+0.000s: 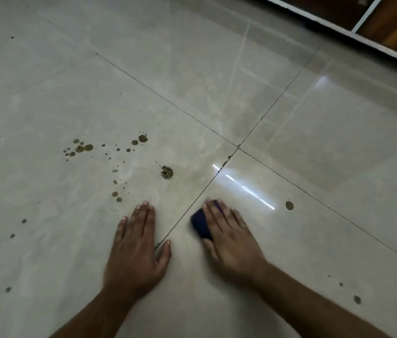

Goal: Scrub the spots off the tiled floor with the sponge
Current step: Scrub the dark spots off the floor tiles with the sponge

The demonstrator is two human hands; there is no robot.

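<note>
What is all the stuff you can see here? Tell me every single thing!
floor tiles: several large ones, glossy beige, filling the view, split by thin dark grout lines.
spots: many, brown, mostly on the tile ahead of the left hand; a few to the right and along the left edge.
light reflection: one white streak, ahead of the right hand.
wooden furniture: one piece, brown with white edging, top right corner.
sponge: one, dark blue, on the floor under the right hand.
left hand: one, flat on the tile, holding nothing.
right hand: one, pressed over the sponge.
</note>
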